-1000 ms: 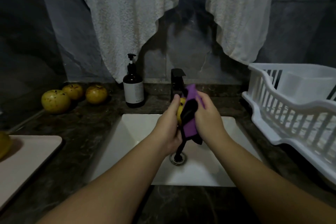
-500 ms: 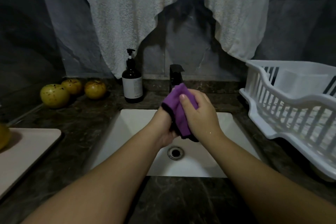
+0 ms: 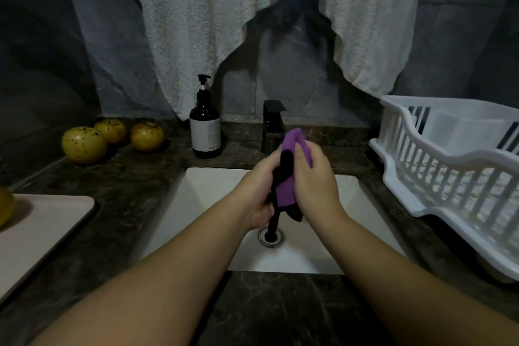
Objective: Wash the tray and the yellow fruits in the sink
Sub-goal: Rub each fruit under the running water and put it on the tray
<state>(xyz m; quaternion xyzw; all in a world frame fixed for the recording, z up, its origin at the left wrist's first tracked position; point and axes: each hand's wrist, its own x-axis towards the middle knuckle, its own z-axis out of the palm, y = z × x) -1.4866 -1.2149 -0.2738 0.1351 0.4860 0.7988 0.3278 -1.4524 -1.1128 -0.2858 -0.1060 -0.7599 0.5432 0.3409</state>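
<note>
I clasp the purple cloth [image 3: 289, 177] between my left hand [image 3: 259, 189] and right hand [image 3: 314, 182] over the sink [image 3: 207, 194], so drips fall toward the drain.

Both hands worked a purple cloth over the sink

The left hand [image 3: 259, 191] and right hand [image 3: 314, 185] gripped the purple cloth [image 3: 289, 174] above the white sink [image 3: 213, 194]; three yellow fruits [image 3: 84, 144] sat on the dark counter [image 3: 126, 177] beside a pump bottle [image 3: 205, 132].
</note>
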